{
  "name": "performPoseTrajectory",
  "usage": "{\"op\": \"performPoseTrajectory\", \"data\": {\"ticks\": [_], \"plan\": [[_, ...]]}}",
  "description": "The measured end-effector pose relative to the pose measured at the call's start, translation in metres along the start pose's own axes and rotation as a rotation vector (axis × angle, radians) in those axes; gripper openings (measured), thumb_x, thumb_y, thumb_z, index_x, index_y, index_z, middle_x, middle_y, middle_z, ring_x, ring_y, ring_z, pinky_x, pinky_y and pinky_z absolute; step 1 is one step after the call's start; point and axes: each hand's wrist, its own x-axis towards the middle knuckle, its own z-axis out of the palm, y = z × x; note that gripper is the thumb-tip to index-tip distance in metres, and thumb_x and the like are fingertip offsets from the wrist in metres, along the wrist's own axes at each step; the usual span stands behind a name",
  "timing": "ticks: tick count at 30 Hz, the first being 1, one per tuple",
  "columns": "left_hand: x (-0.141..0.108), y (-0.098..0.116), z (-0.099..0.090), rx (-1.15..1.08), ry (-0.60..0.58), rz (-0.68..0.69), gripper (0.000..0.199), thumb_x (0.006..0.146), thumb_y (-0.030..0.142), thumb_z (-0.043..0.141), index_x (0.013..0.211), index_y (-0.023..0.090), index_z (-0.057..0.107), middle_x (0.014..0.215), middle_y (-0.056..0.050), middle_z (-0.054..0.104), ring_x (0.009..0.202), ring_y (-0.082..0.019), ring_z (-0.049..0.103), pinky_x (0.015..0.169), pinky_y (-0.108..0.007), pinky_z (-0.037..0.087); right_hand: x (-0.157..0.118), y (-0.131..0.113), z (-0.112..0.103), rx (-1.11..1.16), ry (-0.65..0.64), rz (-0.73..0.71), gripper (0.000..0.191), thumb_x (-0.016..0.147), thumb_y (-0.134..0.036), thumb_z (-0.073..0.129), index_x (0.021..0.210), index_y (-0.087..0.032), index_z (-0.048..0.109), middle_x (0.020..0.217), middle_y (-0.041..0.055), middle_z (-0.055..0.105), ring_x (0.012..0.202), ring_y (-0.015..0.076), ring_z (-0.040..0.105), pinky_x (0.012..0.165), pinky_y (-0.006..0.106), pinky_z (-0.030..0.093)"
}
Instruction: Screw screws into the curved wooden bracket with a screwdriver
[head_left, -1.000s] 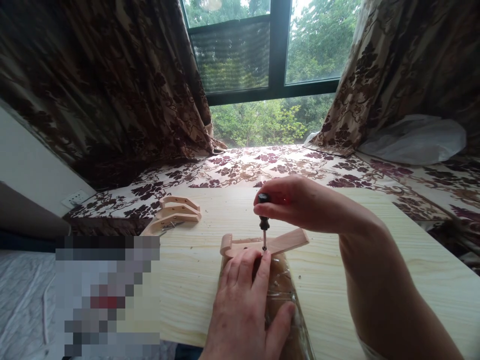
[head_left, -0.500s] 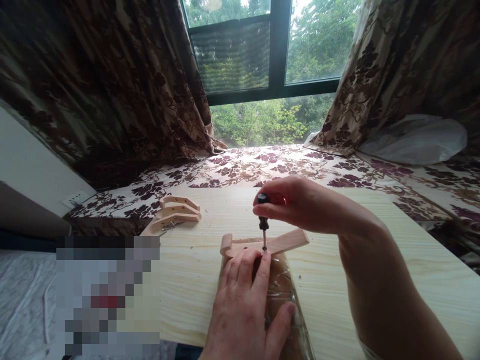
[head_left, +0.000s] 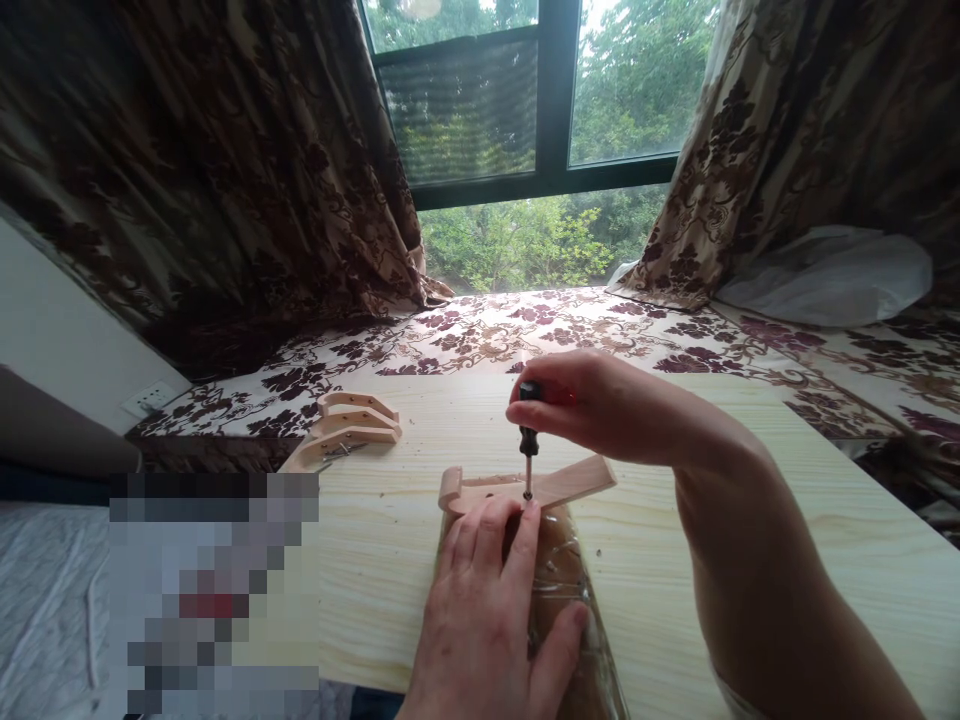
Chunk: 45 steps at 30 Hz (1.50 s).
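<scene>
Black and slim, the screwdriver (head_left: pixel 529 441) stands almost upright in my right hand (head_left: pixel 589 400), its handle pinched near the top between thumb and curled fingers. My right wrist is bent and raised, the forearm sloping in from the lower right. The tool's long axis runs vertically, its metal shaft pointing down to a small dark screw (head_left: pixel 528 496) in the pale wooden piece (head_left: pixel 574 487). That piece lies mid-counter (head_left: pixel 645 570), at the far end of a brown wrapped block (head_left: pixel 574 590), its long axis running left to right; the blocky end is on the left, the straight arm slants slightly away from me on the right. My left hand (head_left: pixel 480 600) lies palm down, thumb spread wide on the block, fingers reaching forward, fingertips against the wood beside the screw.
</scene>
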Motion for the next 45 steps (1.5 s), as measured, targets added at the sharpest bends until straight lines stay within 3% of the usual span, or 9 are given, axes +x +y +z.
{"op": "performPoseTrajectory", "data": {"ticks": [8, 12, 19, 25, 27, 34, 37, 40, 45], "plan": [[0.0, -0.001, 0.001, -0.007, 0.017, 0.002, 0.062, 0.085, 0.041, 0.053, 0.137, 0.011, 0.038, 0.133, -0.017, 0.044, 0.124, -0.032, 0.04, 0.099, -0.048, 0.042, -0.007, -0.003, -0.007, 0.233, -0.244, -0.092, 0.022, 0.086, -0.031, 0.054, 0.098, -0.017, 0.065, 0.076, 0.0011, 0.061, 0.064, 0.0103, 0.049, 0.055, 0.022, 0.039], [0.0, 0.0, 0.001, -0.01, 0.021, -0.009, 0.061, 0.085, 0.041, 0.053, 0.137, 0.011, 0.039, 0.132, -0.017, 0.045, 0.123, -0.031, 0.041, 0.099, -0.047, 0.043, -0.005, -0.002, -0.004, 0.25, -0.189, -0.059, 0.021, 0.086, -0.033, 0.055, 0.09, -0.015, 0.066, 0.075, 0.0013, 0.06, 0.065, 0.0104, 0.048, 0.057, 0.023, 0.039], [0.0, 0.0, 0.0, -0.006, 0.01, -0.009, 0.062, 0.085, 0.041, 0.053, 0.137, 0.011, 0.038, 0.132, -0.017, 0.044, 0.123, -0.032, 0.041, 0.099, -0.048, 0.042, -0.001, 0.0, -0.001, 0.043, -0.031, 0.008, 0.022, 0.083, -0.034, 0.056, 0.073, -0.014, 0.06, 0.061, -0.0026, 0.05, 0.055, 0.0079, 0.04, 0.048, 0.022, 0.032], [0.001, 0.001, 0.0, -0.006, 0.026, 0.009, 0.061, 0.084, 0.039, 0.054, 0.135, 0.009, 0.041, 0.129, -0.018, 0.046, 0.121, -0.031, 0.043, 0.096, -0.047, 0.044, -0.005, -0.004, -0.005, 0.15, -0.168, -0.056, 0.018, 0.084, -0.029, 0.056, 0.095, -0.018, 0.066, 0.069, -0.0017, 0.058, 0.059, 0.0087, 0.048, 0.052, 0.021, 0.036], [0.001, 0.001, -0.001, -0.005, 0.023, 0.003, 0.061, 0.084, 0.04, 0.054, 0.135, 0.009, 0.041, 0.13, -0.017, 0.046, 0.121, -0.031, 0.043, 0.097, -0.047, 0.044, -0.005, -0.003, -0.004, 0.179, -0.193, -0.065, 0.018, 0.084, -0.03, 0.056, 0.091, -0.017, 0.065, 0.071, -0.0004, 0.06, 0.062, 0.0093, 0.05, 0.054, 0.021, 0.038], [0.001, 0.0, -0.001, -0.005, 0.003, -0.001, 0.062, 0.085, 0.041, 0.053, 0.137, 0.01, 0.039, 0.132, -0.017, 0.044, 0.123, -0.031, 0.041, 0.098, -0.048, 0.043, 0.002, 0.003, 0.002, -0.009, 0.008, 0.011, 0.025, 0.083, -0.036, 0.056, 0.068, -0.016, 0.054, 0.058, -0.0039, 0.046, 0.054, 0.0077, 0.037, 0.049, 0.023, 0.029], [0.001, 0.001, -0.002, -0.012, 0.0, -0.015, 0.06, 0.086, 0.04, 0.052, 0.136, 0.011, 0.04, 0.132, -0.017, 0.044, 0.123, -0.031, 0.041, 0.098, -0.048, 0.043, -0.001, 0.001, 0.0, 0.029, -0.031, 0.007, 0.018, 0.083, -0.032, 0.055, 0.075, -0.016, 0.059, 0.062, -0.0032, 0.05, 0.056, 0.0079, 0.041, 0.05, 0.022, 0.031], [0.0, 0.0, -0.002, -0.017, -0.003, -0.007, 0.061, 0.086, 0.04, 0.052, 0.137, 0.01, 0.039, 0.132, -0.017, 0.044, 0.123, -0.032, 0.041, 0.099, -0.048, 0.043, -0.005, -0.005, -0.006, 0.134, -0.152, -0.019, 0.014, 0.083, -0.026, 0.056, 0.091, -0.018, 0.064, 0.066, -0.0032, 0.055, 0.057, 0.0076, 0.045, 0.052, 0.02, 0.035], [0.0, -0.004, 0.001, -0.022, 0.017, 0.01, 0.062, 0.086, 0.039, 0.051, 0.138, 0.009, 0.036, 0.135, -0.018, 0.042, 0.127, -0.032, 0.038, 0.1, -0.049, 0.042, -0.002, -0.022, -0.009, -0.048, -0.21, -0.03, 0.014, 0.086, -0.028, 0.056, 0.083, -0.016, 0.062, 0.066, -0.0011, 0.058, 0.056, 0.008, 0.044, 0.052, 0.022, 0.032]]}}
